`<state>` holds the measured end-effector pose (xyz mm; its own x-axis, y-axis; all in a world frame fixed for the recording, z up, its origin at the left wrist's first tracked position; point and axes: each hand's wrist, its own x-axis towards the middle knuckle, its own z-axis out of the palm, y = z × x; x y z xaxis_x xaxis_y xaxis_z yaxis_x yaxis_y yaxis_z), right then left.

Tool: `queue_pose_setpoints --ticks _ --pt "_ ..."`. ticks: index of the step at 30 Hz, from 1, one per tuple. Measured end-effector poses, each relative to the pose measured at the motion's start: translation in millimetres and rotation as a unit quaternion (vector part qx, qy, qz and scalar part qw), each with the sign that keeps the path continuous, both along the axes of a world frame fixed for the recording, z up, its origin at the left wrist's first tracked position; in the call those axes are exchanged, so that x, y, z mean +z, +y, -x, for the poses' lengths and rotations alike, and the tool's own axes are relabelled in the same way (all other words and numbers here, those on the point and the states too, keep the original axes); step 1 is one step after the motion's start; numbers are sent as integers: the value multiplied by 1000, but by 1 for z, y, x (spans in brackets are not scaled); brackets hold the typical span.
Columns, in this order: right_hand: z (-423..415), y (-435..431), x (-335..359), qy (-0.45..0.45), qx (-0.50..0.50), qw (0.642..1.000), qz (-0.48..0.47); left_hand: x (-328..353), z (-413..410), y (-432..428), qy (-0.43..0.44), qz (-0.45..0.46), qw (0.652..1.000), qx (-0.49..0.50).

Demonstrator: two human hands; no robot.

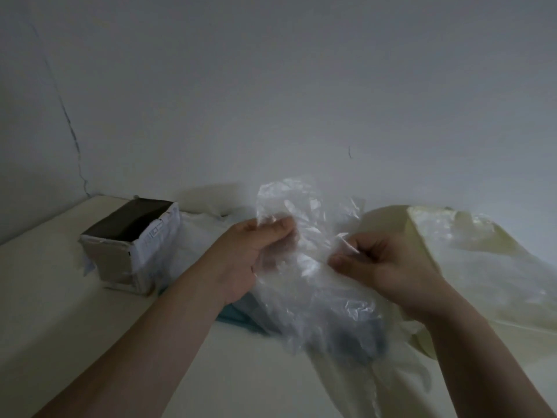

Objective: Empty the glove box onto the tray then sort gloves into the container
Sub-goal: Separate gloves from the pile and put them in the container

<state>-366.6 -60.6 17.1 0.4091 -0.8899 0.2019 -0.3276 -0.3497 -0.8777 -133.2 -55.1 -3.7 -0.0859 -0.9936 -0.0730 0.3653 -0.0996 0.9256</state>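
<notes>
A thin clear plastic glove (304, 254) hangs crumpled in the air between both hands. My left hand (247, 254) pinches its upper left edge. My right hand (382, 267) pinches its right side, fingers curled shut. Under the glove lies a blue-teal item (235, 315), partly hidden. An open cardboard box (132, 245) stands at the left on the table, its inside dark. At the right sits a pale yellow round tray or container (388, 224) with more clear plastic (470, 233) over it. A pale glove (346, 384) lies flat near the front.
The pale table (54, 297) runs to the grey wall (271, 86) behind. A white sheet or plastic (205, 224) lies behind the box, against the wall. A crack runs down the wall at the left.
</notes>
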Motion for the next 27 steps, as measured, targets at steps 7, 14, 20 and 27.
queue_pose_setpoints --ticks 7,14,20,27 --pt "-4 -1 1 -20 -51 997 45 -8 7 -3 -101 -8 990 96" --pt "-21 -1 -22 -74 -89 992 -46 -3 9 4 -169 -28 985 16" --pt "-18 -17 -47 7 -186 983 -6 13 -18 4 -195 -6 976 98" --pt "-19 -18 -49 109 -225 968 38 43 -44 22 -217 88 943 237"
